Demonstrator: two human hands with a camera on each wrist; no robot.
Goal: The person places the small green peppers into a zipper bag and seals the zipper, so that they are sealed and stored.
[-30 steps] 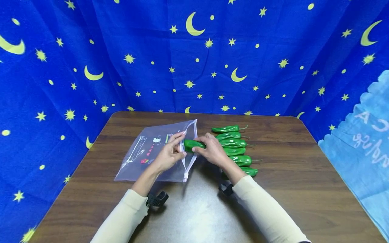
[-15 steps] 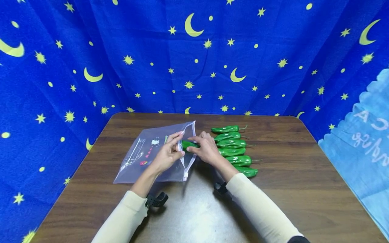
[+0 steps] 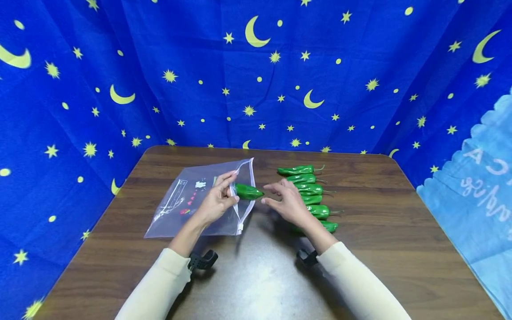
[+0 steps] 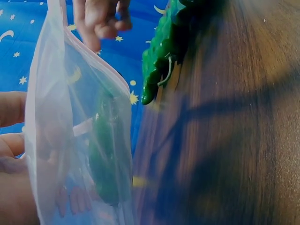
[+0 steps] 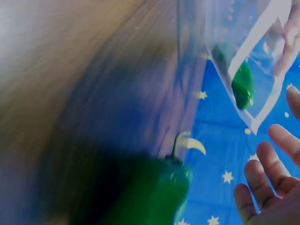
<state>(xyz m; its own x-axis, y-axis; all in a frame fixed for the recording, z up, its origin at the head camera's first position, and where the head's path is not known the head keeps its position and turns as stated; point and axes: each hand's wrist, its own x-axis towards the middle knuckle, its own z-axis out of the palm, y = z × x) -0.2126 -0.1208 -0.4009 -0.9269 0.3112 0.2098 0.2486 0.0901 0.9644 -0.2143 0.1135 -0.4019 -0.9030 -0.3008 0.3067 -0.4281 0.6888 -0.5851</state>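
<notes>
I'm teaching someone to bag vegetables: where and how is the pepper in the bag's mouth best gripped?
The pepper is probably best pinched across its tapering end, coming from the person's right. That end is bare and points toward the right hand, while the bag surrounds its other end and the left hand holds the rim there.

The bag (image 3: 181,202) is thin, see-through plastic with a slight sheen, and the peppers (image 3: 311,190) have glossy skins. The table (image 3: 400,249) shows smooth, semi-glossy wood grain; the curtain (image 3: 208,58) is matt, creased cloth.
</notes>
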